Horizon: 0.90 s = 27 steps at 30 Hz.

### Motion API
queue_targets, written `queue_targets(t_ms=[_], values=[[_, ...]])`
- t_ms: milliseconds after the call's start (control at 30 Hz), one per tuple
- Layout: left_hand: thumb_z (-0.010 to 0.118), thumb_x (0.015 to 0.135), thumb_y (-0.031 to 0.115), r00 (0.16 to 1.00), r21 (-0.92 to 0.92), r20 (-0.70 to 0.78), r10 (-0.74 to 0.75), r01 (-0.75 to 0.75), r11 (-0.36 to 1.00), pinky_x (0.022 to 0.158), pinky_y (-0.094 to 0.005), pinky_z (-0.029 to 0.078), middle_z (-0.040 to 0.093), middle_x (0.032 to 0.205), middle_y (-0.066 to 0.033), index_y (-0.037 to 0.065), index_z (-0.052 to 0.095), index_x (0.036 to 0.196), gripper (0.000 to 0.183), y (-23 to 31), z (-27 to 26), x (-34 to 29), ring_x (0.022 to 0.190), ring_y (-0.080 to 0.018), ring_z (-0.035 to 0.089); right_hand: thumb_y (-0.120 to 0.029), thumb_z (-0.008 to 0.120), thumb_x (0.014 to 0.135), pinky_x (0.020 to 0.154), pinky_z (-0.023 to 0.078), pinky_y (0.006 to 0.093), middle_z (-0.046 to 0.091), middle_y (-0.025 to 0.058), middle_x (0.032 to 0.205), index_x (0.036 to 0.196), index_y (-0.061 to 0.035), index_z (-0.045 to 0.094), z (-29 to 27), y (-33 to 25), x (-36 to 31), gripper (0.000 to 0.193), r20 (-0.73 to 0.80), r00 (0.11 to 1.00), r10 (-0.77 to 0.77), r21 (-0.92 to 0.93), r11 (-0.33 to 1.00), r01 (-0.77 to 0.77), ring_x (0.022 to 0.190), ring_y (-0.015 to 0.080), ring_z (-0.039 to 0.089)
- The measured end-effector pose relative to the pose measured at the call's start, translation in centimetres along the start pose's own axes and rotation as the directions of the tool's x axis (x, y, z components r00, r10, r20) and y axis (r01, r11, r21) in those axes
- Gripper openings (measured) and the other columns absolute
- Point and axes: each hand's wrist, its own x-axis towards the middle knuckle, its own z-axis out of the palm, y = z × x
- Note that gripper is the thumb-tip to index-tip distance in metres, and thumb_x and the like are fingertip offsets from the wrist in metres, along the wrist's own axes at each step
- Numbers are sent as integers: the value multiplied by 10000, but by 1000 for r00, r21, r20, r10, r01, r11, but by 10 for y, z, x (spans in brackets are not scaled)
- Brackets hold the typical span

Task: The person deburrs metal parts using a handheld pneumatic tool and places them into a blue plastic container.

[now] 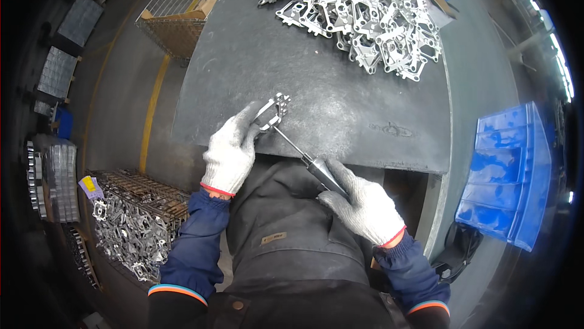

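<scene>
My left hand [230, 152], in a white and grey knit glove, is closed on a small silver metal bracket [280, 109] with holes and an open frame. It holds the bracket tilted near the front edge of the dark tabletop. My right hand [364, 202], gloved alike, wraps round the thick dark and silver handle of a slim-rod tool [296, 148]. The rod points up and left, its tip at the bracket's lower edge; whether it touches cannot be made out. A large heap of similar metal brackets [365, 19] lies at the table's far side.
The dark table mat [243, 61] ends just before my lap. At lower left stands a wire basket [143, 192] full of metal parts. A wire crate with cardboard [176, 31] is at far left. Blue plastic bins [496, 177] stand at right.
</scene>
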Motion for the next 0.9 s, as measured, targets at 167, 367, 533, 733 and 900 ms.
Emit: queue_targets(t_ms=[167, 367, 533, 733, 900], values=[[667, 1028, 70, 999, 66, -3, 34, -34, 997, 1022, -367, 564, 727, 1315, -172, 45, 672, 1402, 375, -4, 5, -8, 1224, -287, 713, -352, 739, 994, 790, 590, 468, 739, 251, 1004, 1507, -42, 540, 1, -4, 3, 632, -19, 1000, -10, -74, 997, 9, 923, 424, 744], [665, 1033, 80, 999, 120, -3, 34, -33, 992, 1015, -376, 571, 722, 1310, -189, 56, 673, 1406, 375, -2, 5, -8, 1227, -312, 711, -313, 715, 1015, 823, 592, 453, 748, 262, 1044, 1508, -40, 545, 3, -7, 4, 588, 25, 1000, 10, 22, 1000, -11, 981, 431, 744], [666, 1029, 75, 1000, 73, -2, -8, 8, 997, 1006, -378, 574, 723, 1309, -195, 56, 677, 1402, 374, -1, 3, -2, 1217, -318, 716, -206, 688, 1038, 893, 583, 361, 784, 192, 1110, 1551, -91, 536, 8, -2, 0, 548, 43, 993, 109, 194, 974, -115, 1008, 262, 788], [670, 1021, 63, 1000, 86, -5, 15, -14, 996, 1010, -375, 571, 732, 1294, -199, 46, 675, 1402, 382, 0, 4, -4, 1219, -321, 717, -268, 711, 1026, 973, 562, 409, 728, 275, 1240, 1542, -49, 521, 17, -7, -5, 592, 63, 979, 194, 290, 935, -204, 1178, 418, 714], [663, 1017, 46, 994, 81, -52, 93, -89, 993, 926, -336, 595, 761, 1233, -167, 42, 668, 1409, 393, -13, 6, -2, 1098, -252, 756, -289, 739, 1012, 988, 556, 400, 735, 274, 1227, 1547, -50, 518, 16, -5, -5, 627, 80, 983, 163, 336, 924, -181, 1193, 394, 720]])
